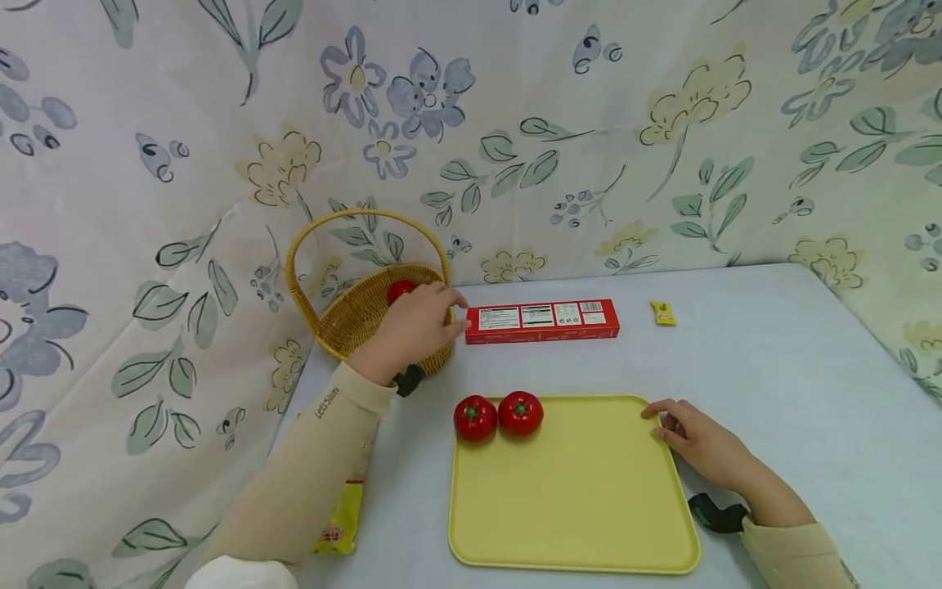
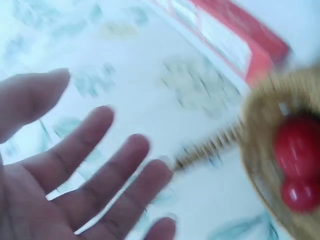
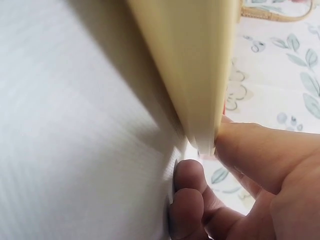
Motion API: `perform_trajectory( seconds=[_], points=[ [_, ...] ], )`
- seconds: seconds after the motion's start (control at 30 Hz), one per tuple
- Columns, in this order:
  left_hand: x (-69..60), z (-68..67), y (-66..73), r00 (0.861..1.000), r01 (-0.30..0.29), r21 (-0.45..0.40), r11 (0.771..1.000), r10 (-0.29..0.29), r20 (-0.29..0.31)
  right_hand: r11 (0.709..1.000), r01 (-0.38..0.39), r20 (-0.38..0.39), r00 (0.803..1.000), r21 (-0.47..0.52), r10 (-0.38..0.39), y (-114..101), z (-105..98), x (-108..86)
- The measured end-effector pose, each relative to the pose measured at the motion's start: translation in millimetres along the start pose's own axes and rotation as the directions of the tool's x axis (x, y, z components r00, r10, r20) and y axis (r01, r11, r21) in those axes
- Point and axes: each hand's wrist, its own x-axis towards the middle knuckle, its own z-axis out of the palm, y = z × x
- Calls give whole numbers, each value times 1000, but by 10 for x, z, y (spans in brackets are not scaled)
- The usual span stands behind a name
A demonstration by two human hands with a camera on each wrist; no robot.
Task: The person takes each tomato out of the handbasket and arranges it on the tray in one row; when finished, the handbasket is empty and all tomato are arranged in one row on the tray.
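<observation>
While gripping a rectangular yellow tray [image 1: 574, 499] at its far right corner, reaches close to a woven golden basket [image 1: 352, 325].
Curls right hand [image 1: 702, 442] on rim, spreads left hand [image 1: 419, 323]; shows glossy red round tomatoes [image 1: 521, 414] inside the basket and at the tray's far left corner.

Left hand [image 1: 421, 327], right hand [image 1: 710, 446]: bare. Beige fabric left sleeve [image 1: 298, 478], dark "LetsSlim" lettering [image 1: 327, 402] near cuff; white cloth [image 1: 243, 575] at upper end. Beige fabric right sleeve [image 1: 795, 552]. Small black curved left wrist device [image 1: 409, 380]; black right wrist device [image 1: 717, 515].
</observation>
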Motion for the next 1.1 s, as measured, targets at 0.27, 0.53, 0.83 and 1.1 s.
perform_trajectory(
  seconds=[0.27, 0.53, 0.83, 1.1],
  points=[
    [306, 29, -535, 970, 177, 80, 981, -188, 154, 1000, -17, 10, 1000, -7, 17, 10, -17, 0],
    [558, 189, -826, 945, 201, 22, 979, -200, 257, 1000, -20, 15, 1000, -3, 21, 6, -13, 1],
    [624, 332, -919, 928, 156, 66, 986, -169, 332, 1000, -18, 13, 1000, -8, 18, -10, 4, 2],
    [636, 377, -889, 953, 156, 36, 987, -160, 256, 1000, -13, -1, 1000, -10, 13, 5, -7, -1]
  ],
)
